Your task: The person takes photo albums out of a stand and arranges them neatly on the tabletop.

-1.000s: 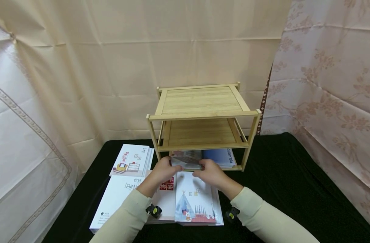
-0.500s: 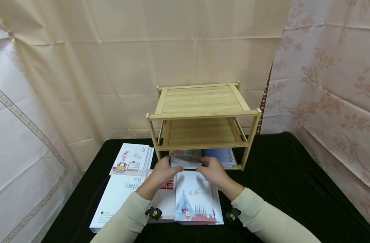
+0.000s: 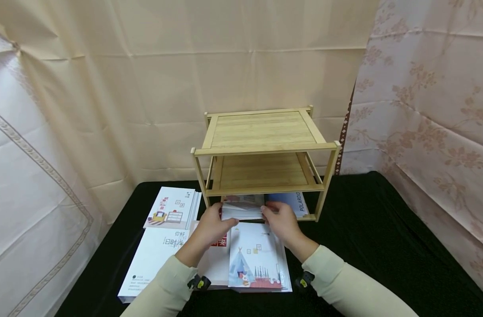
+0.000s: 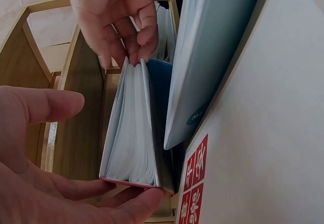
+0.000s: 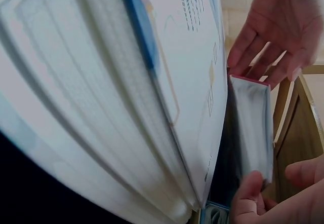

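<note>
A photo album (image 3: 243, 213) lies on the bottom shelf of a wooden rack (image 3: 261, 132), its page edges facing out in the left wrist view. My left hand (image 3: 213, 226) is at its left side, fingertips against the red-edged spine (image 4: 132, 184), thumb held apart. At the opposite side my right hand (image 3: 283, 222) touches the page-edge end with its fingertips (image 5: 250, 181); its thumb stands off. Beside the album on that shelf lies a blue POLAROID album (image 3: 291, 202). In front of the rack, below my hands, is a white album with a tent picture (image 3: 253, 264).
To the left lie a white album with a yellow vehicle (image 3: 170, 209) and another white album (image 3: 152, 264). A white album with red squares (image 3: 213, 268) lies under my left arm. The rack's middle shelf (image 3: 261, 171) is low over my hands. Curtains (image 3: 245, 79) surround the black-covered table (image 3: 376, 246).
A dark flap raised between my hands has lowered, and a pale surface now shows on the album. My right hand has shifted slightly right. The other albums stay put.
</note>
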A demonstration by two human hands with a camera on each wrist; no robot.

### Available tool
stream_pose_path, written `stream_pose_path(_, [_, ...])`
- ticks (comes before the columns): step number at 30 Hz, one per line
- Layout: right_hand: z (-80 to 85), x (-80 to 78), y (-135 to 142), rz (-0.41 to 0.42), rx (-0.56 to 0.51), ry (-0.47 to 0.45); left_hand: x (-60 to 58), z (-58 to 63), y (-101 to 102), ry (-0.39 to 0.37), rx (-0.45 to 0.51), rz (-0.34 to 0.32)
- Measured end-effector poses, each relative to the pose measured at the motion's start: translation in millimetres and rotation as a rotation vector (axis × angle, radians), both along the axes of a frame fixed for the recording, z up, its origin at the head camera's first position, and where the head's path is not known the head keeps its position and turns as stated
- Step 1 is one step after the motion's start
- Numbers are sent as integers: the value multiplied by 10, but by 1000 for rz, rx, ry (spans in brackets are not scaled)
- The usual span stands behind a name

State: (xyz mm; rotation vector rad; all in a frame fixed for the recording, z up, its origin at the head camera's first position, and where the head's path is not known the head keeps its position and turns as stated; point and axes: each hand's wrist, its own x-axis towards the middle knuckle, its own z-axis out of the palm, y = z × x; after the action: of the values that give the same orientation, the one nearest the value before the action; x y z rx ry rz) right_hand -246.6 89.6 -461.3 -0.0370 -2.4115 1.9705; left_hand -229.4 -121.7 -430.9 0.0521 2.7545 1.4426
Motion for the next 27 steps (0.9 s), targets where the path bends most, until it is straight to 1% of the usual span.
stream_pose_path(4, [-15,-1,10,-25,-5,2,35,12,-8,-10,-7,17])
stream_pose_path(8, [-11,0,2,-36,-9,-17,51,13,-28,-15,33,35])
stream_pose_path(13, [31,14,-3,-40,-89,-64,49,-15,-65,-19,122,43])
stream_pose_path(17, [53,9,11,-50,-140,-89,52,-16,-100,-41,187,43])
stream_pose_path(23, [40,7,42,-36,-176,-123,39,-7,-150,-112,313,52])
stream_pose_path(27, [28,31,60,-18,-151,-146,39,-22,-176,-152,413,59])
